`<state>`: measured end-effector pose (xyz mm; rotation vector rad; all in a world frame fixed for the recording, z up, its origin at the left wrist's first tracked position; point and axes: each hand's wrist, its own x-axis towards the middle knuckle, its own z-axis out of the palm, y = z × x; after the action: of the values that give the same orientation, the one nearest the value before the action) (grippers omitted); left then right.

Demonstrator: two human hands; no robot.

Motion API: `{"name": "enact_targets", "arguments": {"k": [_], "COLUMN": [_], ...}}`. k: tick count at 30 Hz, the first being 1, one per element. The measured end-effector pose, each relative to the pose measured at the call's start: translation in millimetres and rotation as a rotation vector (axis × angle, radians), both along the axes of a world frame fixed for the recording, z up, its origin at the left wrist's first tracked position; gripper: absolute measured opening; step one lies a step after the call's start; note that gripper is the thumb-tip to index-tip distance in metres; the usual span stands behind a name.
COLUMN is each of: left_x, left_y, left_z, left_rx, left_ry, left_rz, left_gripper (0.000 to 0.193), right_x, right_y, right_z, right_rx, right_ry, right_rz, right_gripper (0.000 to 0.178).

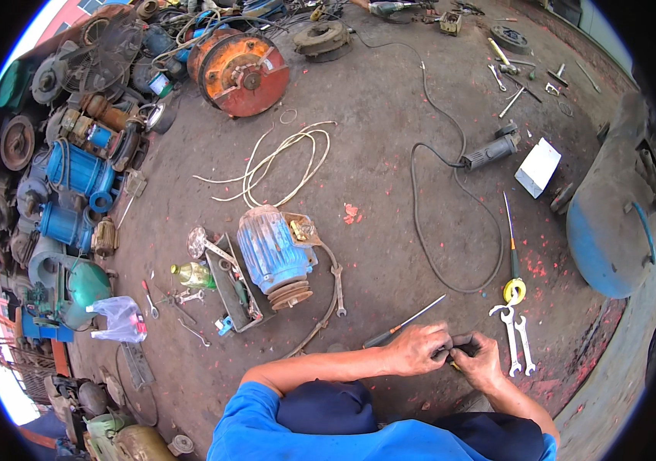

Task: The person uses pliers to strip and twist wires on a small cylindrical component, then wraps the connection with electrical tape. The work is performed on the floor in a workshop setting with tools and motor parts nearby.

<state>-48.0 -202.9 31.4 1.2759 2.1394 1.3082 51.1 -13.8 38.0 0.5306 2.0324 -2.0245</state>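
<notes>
Head view looks down on a person crouched over a dirt floor (389,154). Both hands meet low in the frame on a small dark part (460,343), held off the ground between them, probably so both sets of fingers can work it. The left hand (418,349) curls over it, fingers pinching one end; the right hand (482,361) grips the other end, fingers pressed around it. A screwdriver (405,324) lies just beside the left hand, and two wrenches (518,338) lie near the right, likely kept within reach. Farther off sits a blue electric motor (276,255).
</notes>
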Motion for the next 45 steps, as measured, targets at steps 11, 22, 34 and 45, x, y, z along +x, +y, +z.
{"name": "enact_targets", "arguments": {"k": [11,22,34,45], "left_x": [-1.2,0.1,1.6,6.7], "left_y": [-1.8,-2.5,5.6,10.0], "left_z": [0.8,-2.0,3.0,-2.7], "left_rx": [-0.054,-0.045,-0.051,0.010], "left_ry": [-0.044,-0.015,-0.021,0.025], "left_rz": [-0.022,-0.021,0.022,0.085], "left_gripper": [0.016,0.016,0.017,0.021], "right_x": [-6.3,-7.6,-2.8,-4.9], "right_y": [-3.2,-7.9,-0.7,-8.4], "right_z": [12.9,21.4,12.9,-1.1], "right_rx": [0.008,0.079,0.177,0.289], "right_ry": [-0.015,-0.048,0.073,0.161], "right_rz": [0.003,0.040,0.053,-0.008], "right_gripper": [0.018,0.019,0.024,0.019]}}
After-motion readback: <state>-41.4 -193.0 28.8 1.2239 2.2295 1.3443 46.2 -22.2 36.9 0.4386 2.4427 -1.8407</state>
